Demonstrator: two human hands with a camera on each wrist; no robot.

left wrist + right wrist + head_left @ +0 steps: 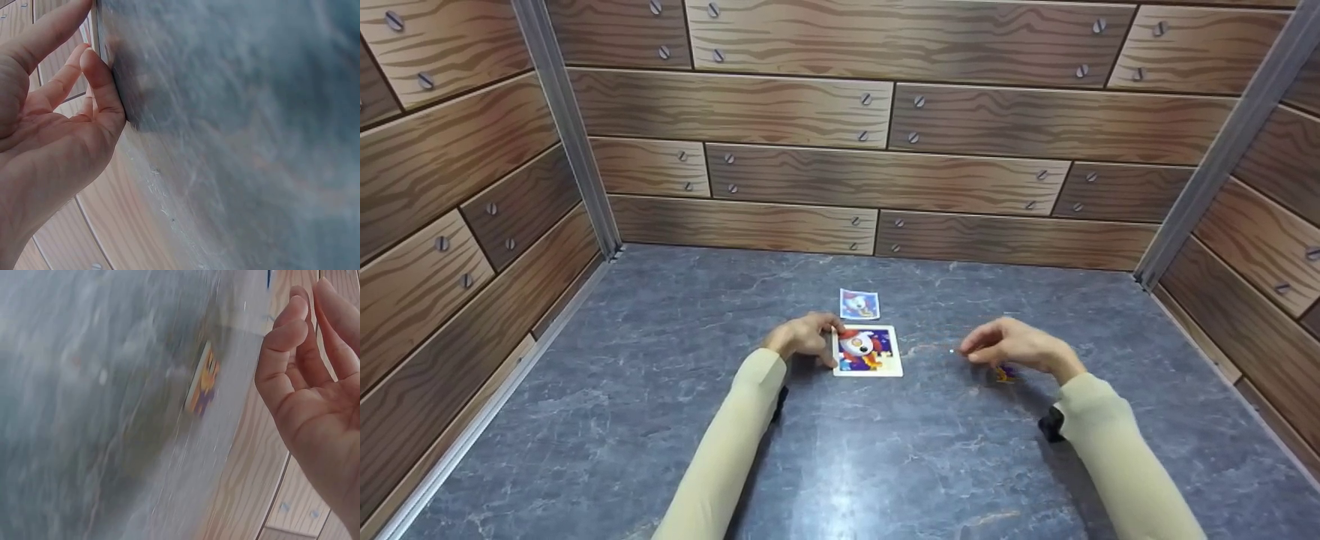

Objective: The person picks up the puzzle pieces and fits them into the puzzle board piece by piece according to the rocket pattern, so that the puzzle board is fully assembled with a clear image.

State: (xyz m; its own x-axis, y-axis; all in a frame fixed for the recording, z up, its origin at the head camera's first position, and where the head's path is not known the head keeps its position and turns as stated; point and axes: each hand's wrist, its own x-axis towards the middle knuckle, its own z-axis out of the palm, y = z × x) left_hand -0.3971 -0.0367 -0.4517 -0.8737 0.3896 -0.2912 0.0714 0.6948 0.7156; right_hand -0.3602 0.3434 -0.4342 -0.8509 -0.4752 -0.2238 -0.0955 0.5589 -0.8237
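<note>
A jigsaw puzzle with a cream frame (894, 369) lies on the table, its picture mostly filled in. Cream backing shows at the lower right of the picture. My left hand (808, 337) rests against the puzzle's left side, a finger at the top left corner and the thumb lower down. In the left wrist view, several fingers of the left hand (67, 107) are bent near the tabletop. Over the table to the right hovers my right hand (1016, 346), fingers loosely bent; nothing shows between them. Below it lies a loose puzzle piece (203, 382), yellow, orange and purple.
Just beyond the puzzle lies a small picture card (859, 304) with a similar design. Wood-patterned panels (877, 176) wall the grey marbled table (660, 420) at the back and both sides. Metal corner posts (577, 135) stand where the panels meet.
</note>
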